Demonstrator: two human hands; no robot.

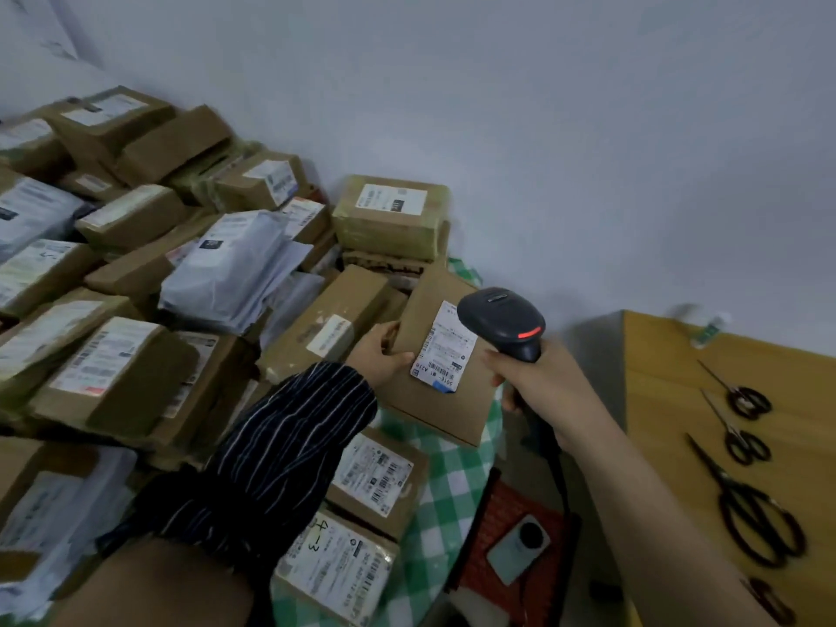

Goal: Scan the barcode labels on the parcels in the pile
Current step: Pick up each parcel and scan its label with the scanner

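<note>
A flat brown cardboard parcel (434, 400) is tilted up at the right edge of the pile, its white barcode label (445, 348) facing me. My left hand (382, 355), in a dark striped sleeve, grips the parcel's left edge. My right hand (540, 377) grips the handle of a black barcode scanner (502, 321) with a red lit strip. The scanner's head hovers just right of and above the label. A pile of parcels (149, 282), brown boxes and grey plastic mailers, covers the table to the left.
Two labelled boxes (375, 481) lie on the green checked cloth (443, 495) below the held parcel. A yellow wooden table (669, 400) at right carries several black scissors (746, 504). Between the tables a red mat (502, 504) holds a small white device (520, 547). The grey wall stands behind.
</note>
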